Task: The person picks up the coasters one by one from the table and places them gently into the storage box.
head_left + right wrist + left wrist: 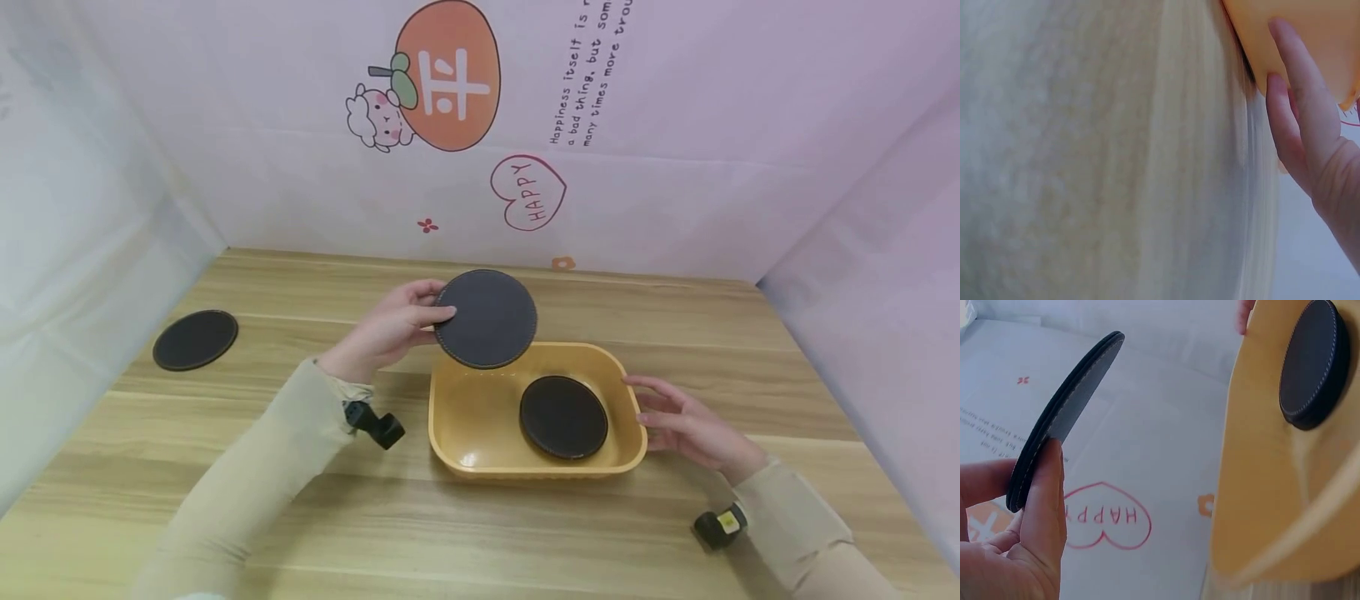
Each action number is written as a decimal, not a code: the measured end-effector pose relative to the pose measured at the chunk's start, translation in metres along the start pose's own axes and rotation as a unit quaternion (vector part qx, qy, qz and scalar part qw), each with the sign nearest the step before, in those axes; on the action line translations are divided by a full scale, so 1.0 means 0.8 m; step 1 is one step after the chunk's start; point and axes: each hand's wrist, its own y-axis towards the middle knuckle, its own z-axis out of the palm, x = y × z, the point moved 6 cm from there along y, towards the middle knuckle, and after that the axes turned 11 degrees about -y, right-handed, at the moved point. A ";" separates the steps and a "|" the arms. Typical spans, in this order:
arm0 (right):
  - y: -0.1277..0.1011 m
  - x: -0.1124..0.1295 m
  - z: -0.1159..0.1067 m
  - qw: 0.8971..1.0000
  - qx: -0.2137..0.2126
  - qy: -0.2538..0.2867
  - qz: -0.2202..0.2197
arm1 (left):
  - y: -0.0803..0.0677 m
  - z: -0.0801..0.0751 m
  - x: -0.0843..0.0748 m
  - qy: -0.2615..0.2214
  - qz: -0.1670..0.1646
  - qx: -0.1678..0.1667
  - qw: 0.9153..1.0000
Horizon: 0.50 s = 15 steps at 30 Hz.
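We have the left hand (390,329) pinching a dark round coaster (486,318) by its edge — thumb on the near face, fingers behind — and holding it tilted in the air over the back left corner of the yellow plastic tray (450,433). In the left wrist view the coaster (1063,419) shows edge-on with pale stitching round its rim, clear of the tray and touching nothing but the fingers (1044,506). A second coaster (563,416) already lies flat on the tray floor, toward the right side. Our right hand (686,425) rests against the tray's right wall with its fingers straight and relaxed, holding nothing; the right wrist view shows the fingertips (1297,81) touching the outside of the yellow wall. A third coaster (195,339) lies on the wooden table (225,517), well apart to the left. We judge the step in hand to be carrying the held coaster into the tray. The next move would call for lowering it toward the bare floor left of the one already inside — or onto it — levelling it out, then easing the pinch while the right hand steadies the tray.
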 end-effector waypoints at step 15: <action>0.000 0.000 -0.001 1.000 0.004 0.002 0.002 | 0.065 0.087 0.055 0.097 -0.070 0.072 0.990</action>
